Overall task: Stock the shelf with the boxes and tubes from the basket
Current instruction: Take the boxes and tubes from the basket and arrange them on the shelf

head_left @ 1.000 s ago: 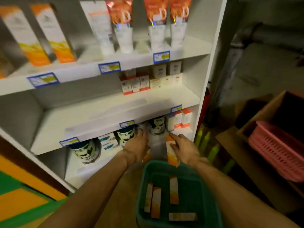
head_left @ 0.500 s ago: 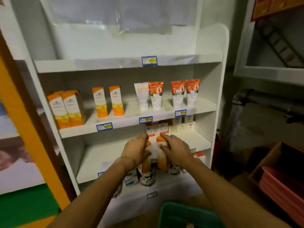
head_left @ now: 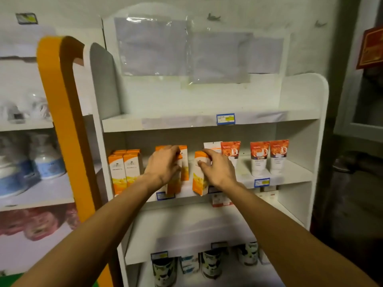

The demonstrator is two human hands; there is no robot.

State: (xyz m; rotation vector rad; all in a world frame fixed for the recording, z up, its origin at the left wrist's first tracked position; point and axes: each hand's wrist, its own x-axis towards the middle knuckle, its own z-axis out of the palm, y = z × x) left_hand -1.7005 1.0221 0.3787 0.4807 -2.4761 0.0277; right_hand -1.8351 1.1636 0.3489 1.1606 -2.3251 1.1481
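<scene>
left hand (head_left: 163,166): gripping an upright orange box (head_left: 175,183), centre of frame
right hand (head_left: 217,168): gripping a second orange box (head_left: 199,177), tilted
shelf (head_left: 290,175): tubes (head_left: 259,158) at right

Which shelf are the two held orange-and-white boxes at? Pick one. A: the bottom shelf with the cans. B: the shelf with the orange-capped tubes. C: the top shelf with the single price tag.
B: the left hand and right hand each hold an orange-and-white box at the shelf where the orange-capped tubes stand.

two orange-white boxes (head_left: 200,175), upright, shelf (head_left: 290,175)
</scene>
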